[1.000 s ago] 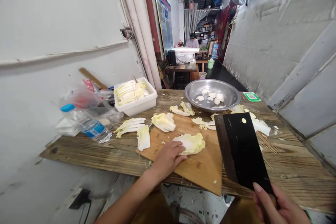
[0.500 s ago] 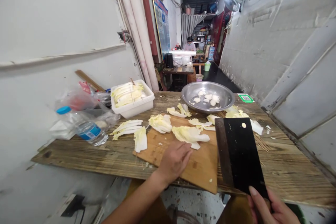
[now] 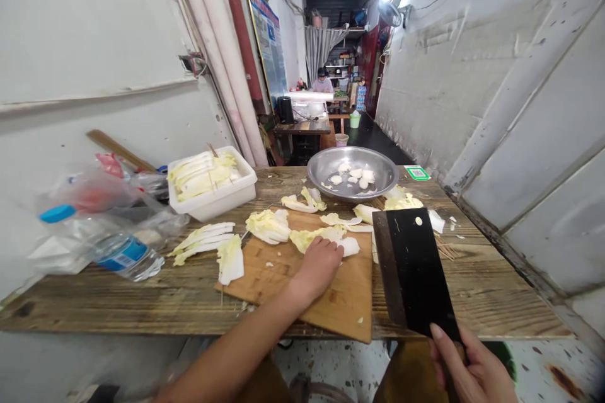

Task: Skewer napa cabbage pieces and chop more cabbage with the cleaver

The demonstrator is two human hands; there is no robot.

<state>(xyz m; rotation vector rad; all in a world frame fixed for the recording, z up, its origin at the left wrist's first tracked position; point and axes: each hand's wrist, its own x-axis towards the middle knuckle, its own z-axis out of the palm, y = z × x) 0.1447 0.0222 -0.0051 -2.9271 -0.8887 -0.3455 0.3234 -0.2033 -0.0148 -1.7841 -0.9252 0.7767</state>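
Observation:
My right hand grips the handle of a black cleaver, its broad blade raised at the right of the cutting board. My left hand lies over a pale yellow cabbage leaf on the wooden cutting board, fingers curled down on it; the fingertips are partly hidden. Left of that leaf is another cabbage piece. Thin cabbage strips and a skewered leaf piece lie at the board's left edge. More leaf pieces rest behind the board.
A white tub of skewered cabbage stands back left. A steel basin with white chunks is at the back. A water bottle and plastic bags sit left. Bamboo skewers lie right. A person is far behind.
My left hand has moved forward from the leaf's near edge onto the leaf, its fingers now closed over it. The cleaver stays raised in my right hand. The view has turned slightly right.

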